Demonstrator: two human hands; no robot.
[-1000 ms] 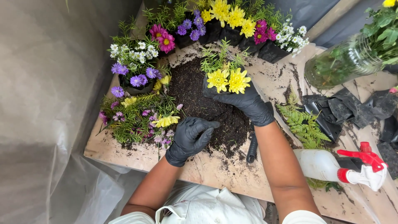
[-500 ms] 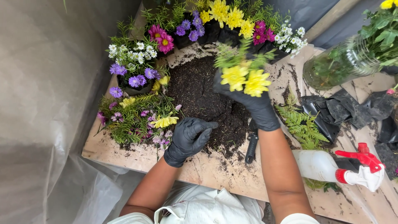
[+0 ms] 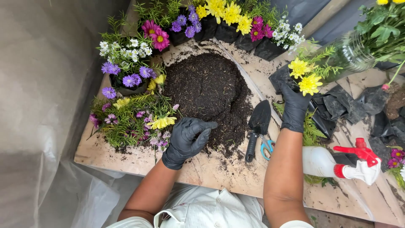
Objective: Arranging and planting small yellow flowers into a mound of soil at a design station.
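Bright, even daylight, soft shadows; sharp centre, edges perhaps slightly bowed

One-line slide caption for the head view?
Gloved right hand lifts yellow flowers; left hand rests by soil mound.

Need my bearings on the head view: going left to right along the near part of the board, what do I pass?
Left hand in a black glove → black garden trowel → blue-handled scissors → right hand in a black glove holding yellow flowers → white spray bottle with red trigger.
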